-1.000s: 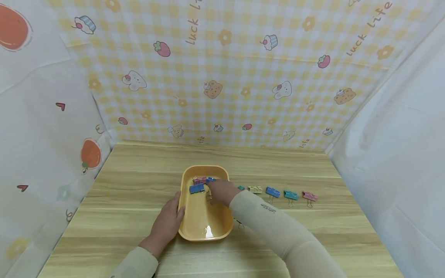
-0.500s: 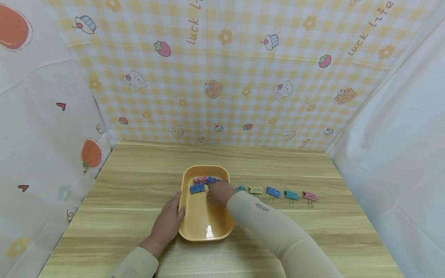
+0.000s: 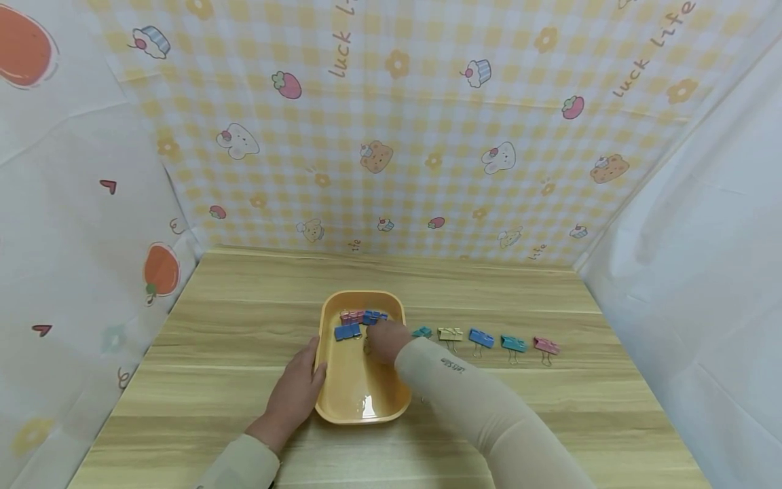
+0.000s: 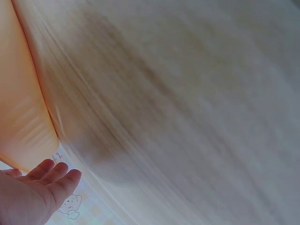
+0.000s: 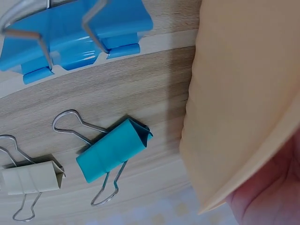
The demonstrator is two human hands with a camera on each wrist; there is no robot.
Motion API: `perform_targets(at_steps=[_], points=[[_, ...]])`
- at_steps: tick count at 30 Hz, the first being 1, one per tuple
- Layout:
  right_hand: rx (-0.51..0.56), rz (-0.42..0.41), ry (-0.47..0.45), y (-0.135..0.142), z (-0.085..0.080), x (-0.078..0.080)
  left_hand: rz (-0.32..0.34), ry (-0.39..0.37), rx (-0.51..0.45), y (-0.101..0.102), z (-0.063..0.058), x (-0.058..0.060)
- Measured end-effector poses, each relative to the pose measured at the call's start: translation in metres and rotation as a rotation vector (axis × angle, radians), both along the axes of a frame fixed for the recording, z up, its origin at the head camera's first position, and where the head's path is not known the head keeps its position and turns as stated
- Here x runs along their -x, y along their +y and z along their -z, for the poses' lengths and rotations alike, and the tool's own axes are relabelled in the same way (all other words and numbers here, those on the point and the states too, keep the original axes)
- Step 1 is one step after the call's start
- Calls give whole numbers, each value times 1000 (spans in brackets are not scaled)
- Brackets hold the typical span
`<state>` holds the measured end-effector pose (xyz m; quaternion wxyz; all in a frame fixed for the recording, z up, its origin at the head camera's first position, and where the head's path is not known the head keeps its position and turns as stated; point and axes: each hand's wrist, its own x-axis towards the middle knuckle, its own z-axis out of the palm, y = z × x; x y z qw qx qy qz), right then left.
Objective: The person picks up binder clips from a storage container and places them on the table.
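In the head view my left hand [image 3: 297, 384] rests along the left side of an orange-yellow plastic tray [image 3: 334, 401], thumb at the rim. Its fingers look straight in the left wrist view. My right hand [image 3: 386, 341] reaches down inside the tray; its fingertips are hidden, so I cannot tell whether it grips anything. Close to it lie a blue binder clip [image 3: 374, 317], a second blue binder clip [image 3: 347, 331] and pink binder clips [image 3: 351, 317]. A yellowish clip [image 3: 368, 346] shows partly beside the fingers.
Right of the tray stands a row of binder clips: teal [image 3: 422, 332], pale yellow [image 3: 450, 334], blue [image 3: 481, 337], another teal [image 3: 513, 343] and pink [image 3: 546, 346]. A large blue clip [image 5: 79, 33] sits nearer the right wrist camera. Patterned cloth [image 3: 403, 122] closes off the back.
My right hand has drawn slightly back from the blue clip at the tray's far side, which shows more fully. The right forearm has shifted left. My left hand and the tray stay put.
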<state>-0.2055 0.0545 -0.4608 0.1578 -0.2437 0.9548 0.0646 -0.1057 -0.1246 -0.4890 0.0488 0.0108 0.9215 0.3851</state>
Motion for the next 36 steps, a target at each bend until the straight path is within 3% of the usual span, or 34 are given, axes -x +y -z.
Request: perform_targets(at_steps=[13,20,36], points=[[-37,-9,-2,-3,-4,-3,-2,-5,2,0,0,0],[0,24,-60,-3,-4,-3,1,-5,6,0,0,0],[28,59,-96,-3,4,-2,1,-12,3,0,1,1]])
